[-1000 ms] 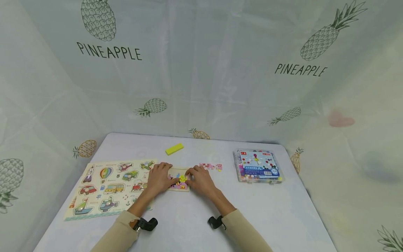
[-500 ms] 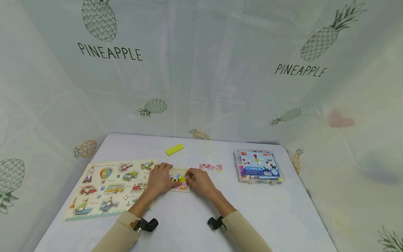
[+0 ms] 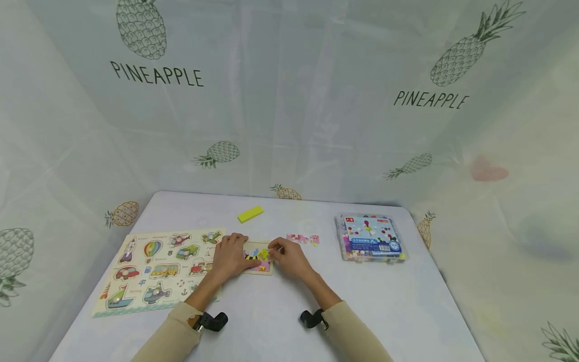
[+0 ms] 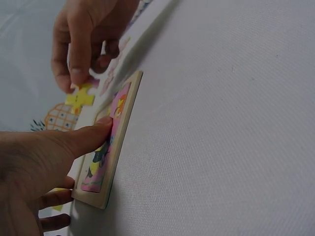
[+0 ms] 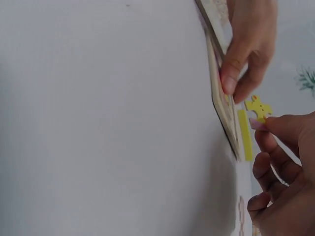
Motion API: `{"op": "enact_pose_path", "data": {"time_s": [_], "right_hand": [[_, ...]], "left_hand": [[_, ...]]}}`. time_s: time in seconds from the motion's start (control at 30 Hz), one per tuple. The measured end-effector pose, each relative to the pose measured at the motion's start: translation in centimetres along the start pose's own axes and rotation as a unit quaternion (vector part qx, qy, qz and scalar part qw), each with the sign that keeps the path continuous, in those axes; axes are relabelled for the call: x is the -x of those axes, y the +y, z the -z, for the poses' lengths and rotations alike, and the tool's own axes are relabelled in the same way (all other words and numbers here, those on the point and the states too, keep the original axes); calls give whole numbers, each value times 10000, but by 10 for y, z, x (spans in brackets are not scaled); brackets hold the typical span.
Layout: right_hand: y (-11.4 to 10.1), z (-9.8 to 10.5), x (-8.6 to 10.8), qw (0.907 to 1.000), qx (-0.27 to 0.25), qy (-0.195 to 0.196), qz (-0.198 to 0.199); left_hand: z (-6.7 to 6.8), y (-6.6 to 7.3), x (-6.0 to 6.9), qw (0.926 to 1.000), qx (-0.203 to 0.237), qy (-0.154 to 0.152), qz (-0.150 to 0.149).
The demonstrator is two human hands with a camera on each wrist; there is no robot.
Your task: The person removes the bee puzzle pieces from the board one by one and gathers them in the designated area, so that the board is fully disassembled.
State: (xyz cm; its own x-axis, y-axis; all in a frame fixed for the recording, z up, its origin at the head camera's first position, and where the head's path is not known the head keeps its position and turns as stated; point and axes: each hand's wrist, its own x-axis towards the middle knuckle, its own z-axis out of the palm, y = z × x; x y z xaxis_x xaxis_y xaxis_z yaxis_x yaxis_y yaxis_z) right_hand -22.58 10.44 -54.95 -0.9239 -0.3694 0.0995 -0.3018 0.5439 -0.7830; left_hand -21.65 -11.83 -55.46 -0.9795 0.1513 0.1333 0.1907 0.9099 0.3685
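Note:
A small wooden puzzle board (image 3: 264, 271) with a pink picture lies mid-table, some pieces in its frame. My left hand (image 3: 229, 256) holds this board at its left side; the thumb (image 4: 93, 136) presses on the pieces and the other fingers lie past the edge. Between thumb and fingertips, my right hand (image 3: 291, 259) pinches a yellow-and-pink jigsaw piece (image 4: 79, 100). In the left wrist view that piece is raised off the board, over its far part. The right wrist view also shows the yellow piece (image 5: 259, 107), apart from the frame.
Several pink jigsaw pieces (image 3: 303, 239) lie behind my right hand. A yellow block (image 3: 250, 214) lies further back. On the left is a large vehicle picture board (image 3: 154, 271), partly under my left arm. A clear plastic box (image 3: 372, 239) with a blue label stands at the back right.
My right hand has drawn back slightly to the right and lifted, with the yellow piece in its fingertips. The left hand has stayed on the board.

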Motion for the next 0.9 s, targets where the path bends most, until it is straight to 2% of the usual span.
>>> {"op": "enact_pose_path", "data": {"time_s": [0.3,0.6,0.9], "right_hand": [[22,33,18,9962,47,699,-509],[45,56,39,9779,689,1555,-1216],[54,65,42,9675,661,1745,-1706]], "left_hand": [[0,-1,1,9998,176,-7,-110],[0,-3,1,9997,219,-55,-93],[-2,-2,1,9998,195,-28,-104]]}}
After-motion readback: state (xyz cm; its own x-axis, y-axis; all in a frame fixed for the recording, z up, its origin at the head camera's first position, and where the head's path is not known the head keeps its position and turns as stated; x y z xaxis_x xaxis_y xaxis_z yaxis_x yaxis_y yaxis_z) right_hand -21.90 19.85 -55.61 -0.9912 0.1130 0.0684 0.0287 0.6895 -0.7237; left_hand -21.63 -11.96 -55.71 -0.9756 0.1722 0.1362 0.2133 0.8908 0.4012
